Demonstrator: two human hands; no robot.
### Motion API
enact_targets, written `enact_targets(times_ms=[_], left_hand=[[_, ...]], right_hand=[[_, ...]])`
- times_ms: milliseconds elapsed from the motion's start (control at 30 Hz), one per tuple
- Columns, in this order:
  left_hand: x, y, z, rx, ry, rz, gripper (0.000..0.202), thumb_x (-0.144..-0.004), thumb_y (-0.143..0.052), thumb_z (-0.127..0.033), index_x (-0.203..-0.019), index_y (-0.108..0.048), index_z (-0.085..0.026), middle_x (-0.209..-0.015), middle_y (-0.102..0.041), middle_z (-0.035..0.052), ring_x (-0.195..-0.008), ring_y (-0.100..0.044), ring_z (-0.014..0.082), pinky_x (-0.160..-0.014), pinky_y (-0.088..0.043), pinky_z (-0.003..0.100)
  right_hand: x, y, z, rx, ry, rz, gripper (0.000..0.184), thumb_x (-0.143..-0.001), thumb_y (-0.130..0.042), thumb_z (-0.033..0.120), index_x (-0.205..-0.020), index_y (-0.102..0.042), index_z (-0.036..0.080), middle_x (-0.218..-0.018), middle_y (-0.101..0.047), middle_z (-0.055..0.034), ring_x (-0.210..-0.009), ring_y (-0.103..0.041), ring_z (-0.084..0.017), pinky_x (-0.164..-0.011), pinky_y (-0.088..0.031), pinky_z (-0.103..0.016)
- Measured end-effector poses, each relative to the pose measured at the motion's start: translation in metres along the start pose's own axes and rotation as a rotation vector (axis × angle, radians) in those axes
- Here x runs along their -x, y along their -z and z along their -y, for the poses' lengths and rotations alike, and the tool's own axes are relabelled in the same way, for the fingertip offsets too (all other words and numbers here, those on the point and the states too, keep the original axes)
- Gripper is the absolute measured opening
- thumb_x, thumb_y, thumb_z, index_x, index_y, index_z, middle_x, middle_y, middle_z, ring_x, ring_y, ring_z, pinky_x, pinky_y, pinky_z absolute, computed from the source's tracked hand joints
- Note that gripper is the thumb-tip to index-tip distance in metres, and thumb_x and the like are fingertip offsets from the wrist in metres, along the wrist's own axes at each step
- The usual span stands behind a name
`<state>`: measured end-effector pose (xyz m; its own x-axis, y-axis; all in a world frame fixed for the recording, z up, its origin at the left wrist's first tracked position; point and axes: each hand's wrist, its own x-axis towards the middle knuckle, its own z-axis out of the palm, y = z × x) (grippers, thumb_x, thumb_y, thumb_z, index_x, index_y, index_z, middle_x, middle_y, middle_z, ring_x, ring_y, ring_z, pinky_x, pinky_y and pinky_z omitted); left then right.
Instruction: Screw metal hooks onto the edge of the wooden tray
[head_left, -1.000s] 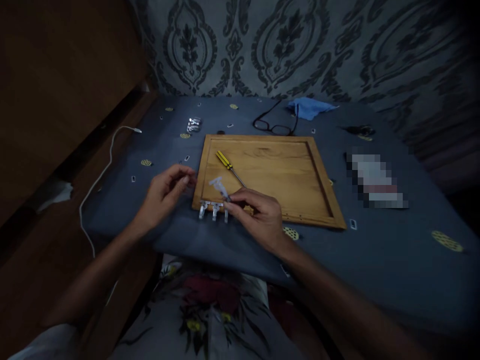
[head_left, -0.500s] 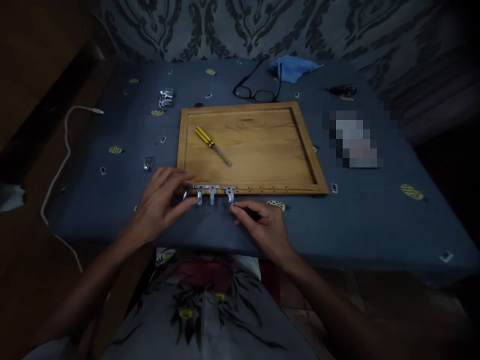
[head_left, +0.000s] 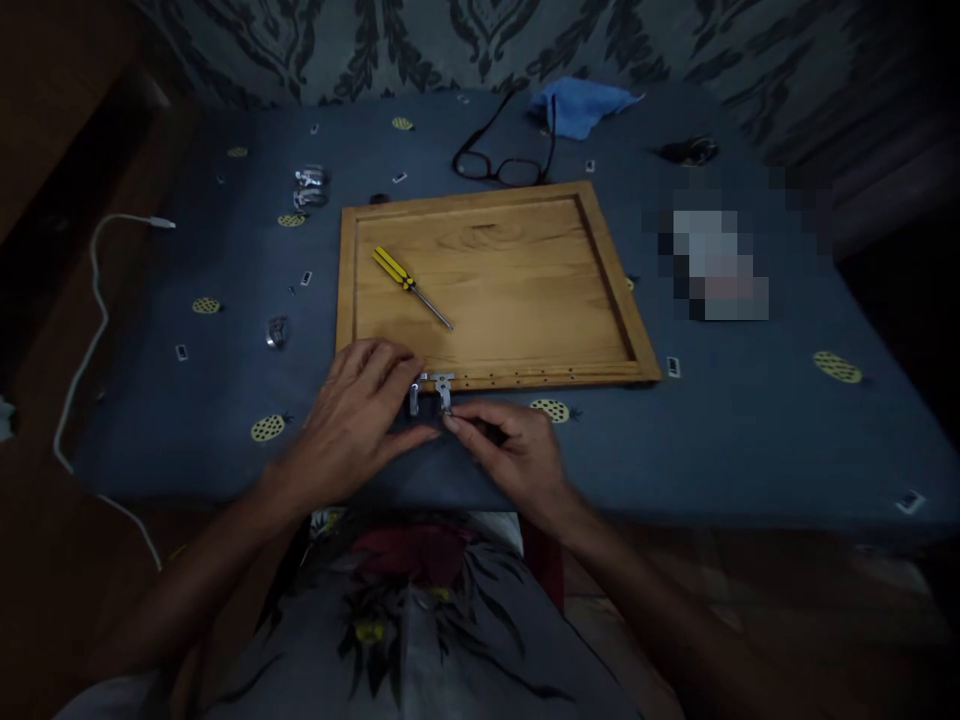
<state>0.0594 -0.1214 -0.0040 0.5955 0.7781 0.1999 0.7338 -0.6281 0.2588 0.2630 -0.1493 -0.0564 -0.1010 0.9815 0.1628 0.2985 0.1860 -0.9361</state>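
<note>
A shallow wooden tray (head_left: 607, 260) lies on a blue patterned cloth. Small metal hooks (head_left: 442, 388) hang from its near edge, which shows a row of small holes. My left hand (head_left: 360, 415) rests over the left hooks, fingers curled on the tray's near edge. My right hand (head_left: 510, 450) pinches the tip of the rightmost hook between thumb and forefinger. A yellow-handled screwdriver (head_left: 409, 285) lies inside the tray, untouched.
Glasses (head_left: 502, 160) and a blue rag (head_left: 581, 105) lie behind the tray. A pile of metal hooks (head_left: 309, 187) sits at the back left, a single metal piece (head_left: 276, 332) left of the tray. A white cable (head_left: 94, 300) hangs at the left edge. A blurred packet (head_left: 716, 265) lies right.
My left hand has moved right and covered the left hooks. My right hand has come up to pinch the rightmost hook. The view has tilted down slightly.
</note>
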Motion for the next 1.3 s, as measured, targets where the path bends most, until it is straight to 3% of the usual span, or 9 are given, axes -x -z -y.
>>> enact_targets(times_ms=[533,1300], left_hand=[[-0.010,-0.007,-0.005,0.034,-0.013,0.014,0.041,-0.095,-0.068,-0.043,-0.122,-0.064,-0.012,-0.120,-0.065,0.0136,-0.115,-0.055,0.0328,-0.101,-0.049,0.050],[-0.013,-0.007,-0.009,0.088,0.068,0.035,0.032,-0.094,-0.071,-0.037,-0.117,-0.067,-0.015,-0.120,-0.067,0.0120,-0.120,-0.055,0.0331,-0.105,-0.046,0.053]], right_hand=[[-0.001,0.002,-0.001,-0.014,0.015,0.053,0.013,-0.091,-0.070,0.028,-0.091,-0.081,0.023,-0.083,-0.082,-0.0017,-0.072,-0.075,-0.018,-0.067,-0.057,-0.026],[-0.001,0.003,0.009,0.068,0.101,0.073,0.020,-0.098,-0.062,0.023,-0.086,-0.077,0.019,-0.076,-0.078,0.0002,-0.065,-0.071,-0.013,-0.062,-0.049,-0.022]])
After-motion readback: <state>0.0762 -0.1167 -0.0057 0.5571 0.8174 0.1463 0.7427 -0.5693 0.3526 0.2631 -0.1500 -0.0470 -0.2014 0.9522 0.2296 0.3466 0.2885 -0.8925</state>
